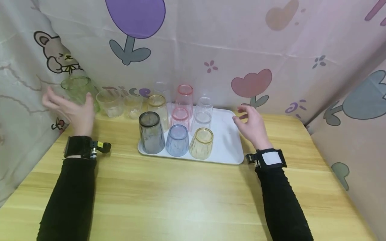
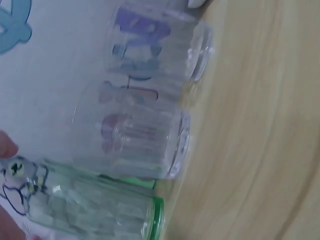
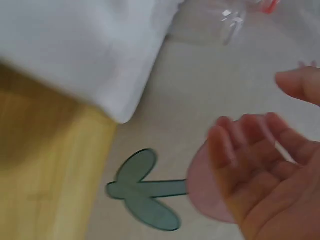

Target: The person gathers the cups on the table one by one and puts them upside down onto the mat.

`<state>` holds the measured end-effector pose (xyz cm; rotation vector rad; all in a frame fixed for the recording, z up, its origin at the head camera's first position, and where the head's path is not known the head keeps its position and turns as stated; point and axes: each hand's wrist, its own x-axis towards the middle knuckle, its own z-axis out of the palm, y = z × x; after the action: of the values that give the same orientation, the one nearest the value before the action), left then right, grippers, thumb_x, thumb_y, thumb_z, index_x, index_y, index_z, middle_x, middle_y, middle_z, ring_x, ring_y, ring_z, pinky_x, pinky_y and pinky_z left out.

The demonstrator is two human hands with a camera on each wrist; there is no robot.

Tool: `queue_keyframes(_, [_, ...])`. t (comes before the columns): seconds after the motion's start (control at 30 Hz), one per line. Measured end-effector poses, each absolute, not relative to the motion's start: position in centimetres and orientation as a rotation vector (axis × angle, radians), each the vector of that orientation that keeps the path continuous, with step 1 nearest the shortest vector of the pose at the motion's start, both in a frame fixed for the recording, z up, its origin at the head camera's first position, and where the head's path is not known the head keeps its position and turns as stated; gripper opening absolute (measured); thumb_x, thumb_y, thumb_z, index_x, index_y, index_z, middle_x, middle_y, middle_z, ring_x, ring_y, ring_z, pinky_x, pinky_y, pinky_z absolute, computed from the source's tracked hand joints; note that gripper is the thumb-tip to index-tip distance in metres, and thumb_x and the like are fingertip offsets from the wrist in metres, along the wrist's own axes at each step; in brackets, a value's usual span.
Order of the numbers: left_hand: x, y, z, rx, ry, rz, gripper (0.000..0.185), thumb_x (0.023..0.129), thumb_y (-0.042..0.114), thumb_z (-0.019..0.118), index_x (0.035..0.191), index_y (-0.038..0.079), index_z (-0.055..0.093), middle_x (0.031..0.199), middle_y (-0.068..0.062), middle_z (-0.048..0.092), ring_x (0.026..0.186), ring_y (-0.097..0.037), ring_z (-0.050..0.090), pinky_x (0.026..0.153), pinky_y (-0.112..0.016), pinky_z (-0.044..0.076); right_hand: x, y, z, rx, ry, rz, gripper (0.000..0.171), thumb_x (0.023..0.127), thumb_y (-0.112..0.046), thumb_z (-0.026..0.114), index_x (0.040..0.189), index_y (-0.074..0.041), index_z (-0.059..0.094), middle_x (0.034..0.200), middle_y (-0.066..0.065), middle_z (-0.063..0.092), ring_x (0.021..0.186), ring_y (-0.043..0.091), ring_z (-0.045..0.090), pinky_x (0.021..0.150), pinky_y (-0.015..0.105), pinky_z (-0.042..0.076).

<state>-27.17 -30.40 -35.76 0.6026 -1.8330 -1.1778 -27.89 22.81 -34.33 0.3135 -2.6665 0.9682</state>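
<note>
My left hand (image 1: pixel 75 110), fingers and thumb spread, is at the green glass (image 1: pixel 79 85) at the back left. In the left wrist view, fingertips show beside the mouth of that green glass (image 2: pixel 95 205), which stands upright. Two clear glasses (image 1: pixel 111 103) stand upright just to its right. My right hand (image 1: pixel 251 124) holds nothing and hovers by the right edge of the white tray (image 1: pixel 226 140), its fingers loosely bent. The right wrist view shows its palm (image 3: pixel 280 200) and a tray corner (image 3: pixel 120 100).
Upside-down glasses fill the tray's left and middle: a grey one (image 1: pixel 151 137), a blue one (image 1: pixel 177 142) and a yellow one (image 1: pixel 201 147) in front, with amber, pink and clear ones behind. A patterned curtain (image 1: pixel 196 47) hangs along the wooden table's (image 1: pixel 175 201) back and sides.
</note>
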Motion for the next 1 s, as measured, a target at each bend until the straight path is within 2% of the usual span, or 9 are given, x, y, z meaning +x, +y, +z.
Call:
queue_keyframes(0.07, [-27.2,-31.2,-35.4,0.663,-1.888,-1.238,0.104,0.094,0.039,0.074,0.166,0.018,0.002,0.165,0.000,0.003,0.153,-0.004,0.005,0.120,-0.016,0.010,-28.2,23.3,-34.5,0.258,-2.742,0.970,0.051,0.100,-0.019,0.067,0.144,0.003,0.053,0.134,0.024,0.059,0.111,0.041,0.064,0.091,0.054,0.056])
queue_keyframes(0.17, [-27.4,-32.1,-34.9,0.728,-1.998,-1.335,0.112,0.093,0.046,0.073,0.166,0.022,-0.010,0.167,0.002,-0.004,0.155,-0.005,-0.003,0.121,-0.017,0.004,-28.7,24.1,-34.7,0.164,-2.878,0.949,0.057,0.100,-0.022,0.065,0.147,0.005,0.047,0.136,0.028,0.057,0.115,0.045,0.062,0.095,0.057,0.053])
queue_keyframes(0.33, [-28.0,-33.5,-34.9,0.735,-2.151,-1.460,0.118,0.093,0.056,0.069,0.164,0.023,-0.020,0.170,-0.004,-0.019,0.157,-0.014,-0.013,0.124,-0.028,-0.004,-29.3,24.6,-35.1,0.069,-3.097,0.884,0.063,0.101,-0.026,0.063,0.149,0.009,0.043,0.137,0.031,0.057,0.122,0.045,0.057,0.104,0.058,0.048])
queue_keyframes(0.47, [-28.5,-34.0,-35.4,0.704,-2.206,-1.501,0.114,0.095,0.056,0.066,0.164,0.022,-0.019,0.171,-0.005,-0.022,0.157,-0.018,-0.014,0.125,-0.033,-0.006,-29.5,24.5,-35.5,0.043,-3.185,0.883,0.059,0.101,-0.021,0.063,0.149,0.009,0.044,0.130,0.030,0.062,0.104,0.037,0.069,0.093,0.050,0.056])
queue_keyframes(0.6, [-28.9,-34.2,-35.6,0.714,-2.245,-1.478,0.112,0.095,0.057,0.064,0.164,0.022,-0.017,0.173,-0.006,-0.018,0.158,-0.021,-0.012,0.126,-0.035,-0.004,-29.6,24.4,-35.9,0.026,-3.204,0.869,0.055,0.099,-0.012,0.061,0.147,0.010,0.045,0.125,0.030,0.064,0.088,0.030,0.072,0.084,0.043,0.058])
queue_keyframes(0.77, [-29.2,-34.7,-35.9,0.739,-2.254,-1.479,0.110,0.096,0.056,0.063,0.165,0.023,-0.016,0.172,-0.005,-0.017,0.158,-0.021,-0.012,0.126,-0.035,-0.002,-29.5,24.5,-36.4,0.043,-3.224,0.805,0.049,0.096,-0.005,0.060,0.142,0.011,0.052,0.121,0.029,0.065,0.085,0.029,0.072,0.083,0.044,0.058])
queue_keyframes(1.0, [-29.8,-35.1,-36.5,0.755,-2.207,-1.418,0.098,0.096,0.055,0.064,0.165,0.022,0.002,0.171,-0.005,0.001,0.158,-0.018,0.002,0.127,-0.029,0.005,-29.5,24.8,-37.1,0.047,-3.236,0.791,0.047,0.096,-0.004,0.059,0.140,0.011,0.054,0.118,0.028,0.066,0.078,0.025,0.072,0.076,0.039,0.058])
